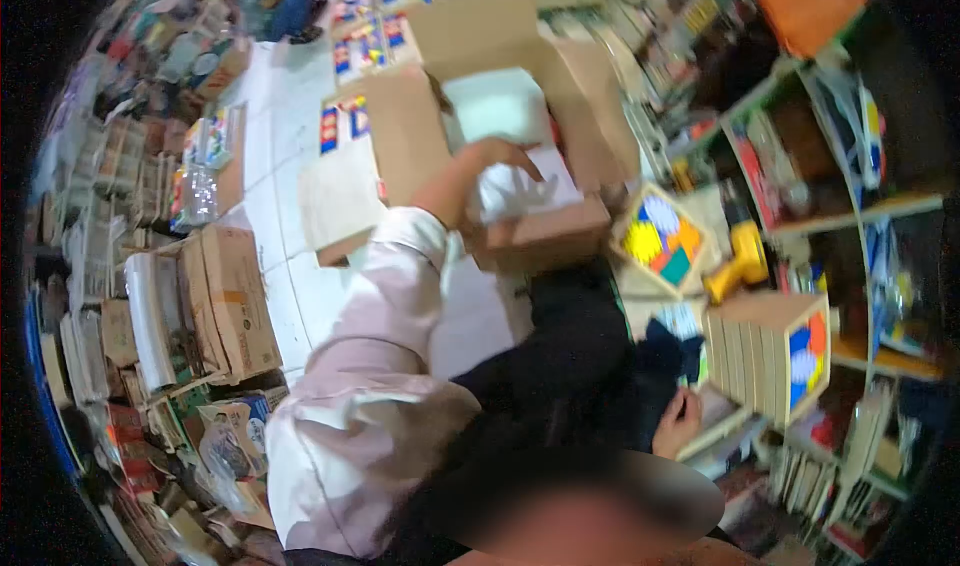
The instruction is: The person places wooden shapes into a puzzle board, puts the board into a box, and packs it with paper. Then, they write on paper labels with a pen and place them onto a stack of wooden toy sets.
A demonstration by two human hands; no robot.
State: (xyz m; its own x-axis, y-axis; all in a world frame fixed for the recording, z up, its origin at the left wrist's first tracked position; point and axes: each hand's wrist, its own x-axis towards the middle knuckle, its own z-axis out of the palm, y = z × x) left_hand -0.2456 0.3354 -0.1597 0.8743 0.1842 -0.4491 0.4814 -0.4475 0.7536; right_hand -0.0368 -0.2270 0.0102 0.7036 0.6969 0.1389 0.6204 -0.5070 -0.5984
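My left hand (475,178), at the end of a pale pinkish sleeve, reaches over the near left side of an open cardboard box (540,241). Its fingers are apart and curved above a white box-like item (530,184) inside; no held thing shows. Behind that lies another pale white item (495,106) in the box. My right hand (680,424) is low on the right, partly hidden, with its fingers loosely bent and nothing visible in them. It is nearest to a dark cloth-like thing (672,351) and a stack of wooden trays (750,351).
A wooden tray of coloured shapes (660,241) lies right of the box, beside a yellow tool (738,263). Cartons (235,301) and packed shelves line the left. Colourful packs (345,124) lie on the white tiled floor (285,296). Green-edged shelves (850,221) stand at right.
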